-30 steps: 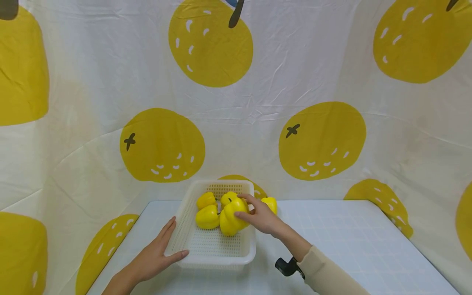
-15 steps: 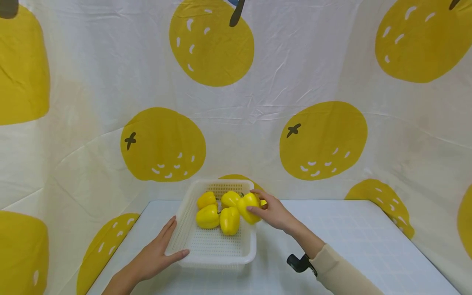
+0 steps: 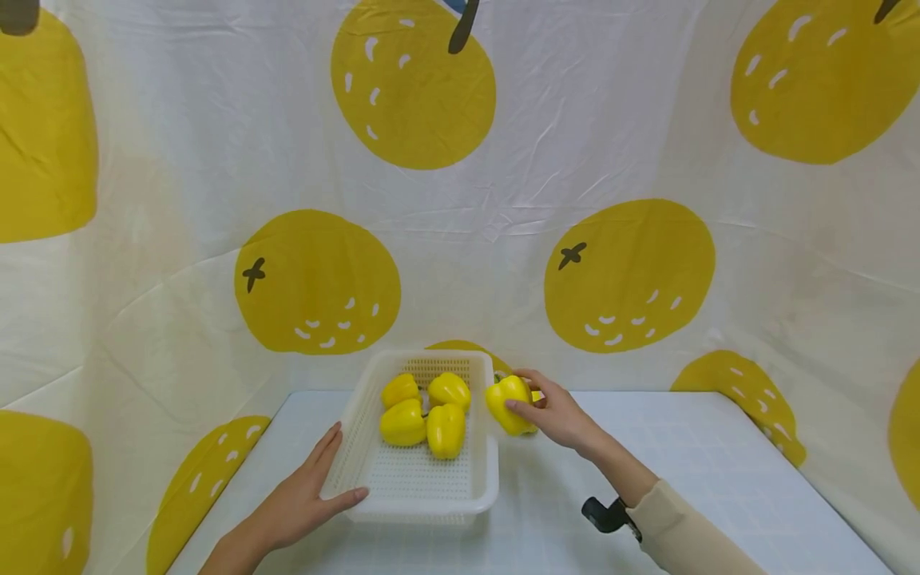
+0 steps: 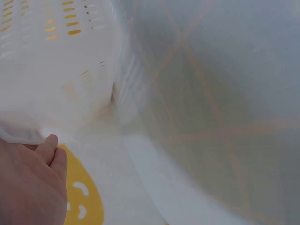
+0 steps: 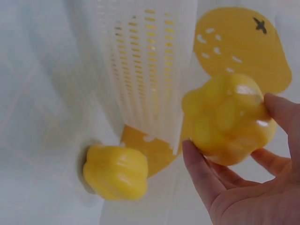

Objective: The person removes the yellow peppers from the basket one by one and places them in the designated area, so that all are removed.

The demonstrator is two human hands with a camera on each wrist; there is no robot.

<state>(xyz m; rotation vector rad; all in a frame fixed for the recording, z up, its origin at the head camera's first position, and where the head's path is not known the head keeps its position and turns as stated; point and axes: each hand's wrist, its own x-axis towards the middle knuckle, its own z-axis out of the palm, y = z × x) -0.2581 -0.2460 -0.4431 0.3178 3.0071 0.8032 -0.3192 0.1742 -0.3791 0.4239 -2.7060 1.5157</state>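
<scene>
My right hand (image 3: 525,397) grips a yellow bell pepper (image 3: 505,402) just outside the right rim of a white perforated basket (image 3: 424,491), a little above the table. In the right wrist view the held pepper (image 5: 227,117) sits between thumb and fingers (image 5: 281,112). A second pepper (image 5: 116,172) lies on the table by the basket's wall. Several yellow peppers (image 3: 424,411) lie in the far half of the basket. My left hand (image 3: 325,481) rests on the basket's near left corner, fingers straight along the side and thumb on the front rim; the left wrist view shows the hand (image 4: 28,183) against the basket wall (image 4: 56,70).
The basket stands on a pale tiled table (image 3: 647,447) that runs on to the right. A white cloth with big yellow fruit prints (image 3: 625,271) hangs behind and at both sides. A black wrist mount (image 3: 607,515) sits on my right forearm.
My right hand has carried a yellow pepper to the right, from over the basket's middle to just outside its right rim. The left hand and basket have stayed put.
</scene>
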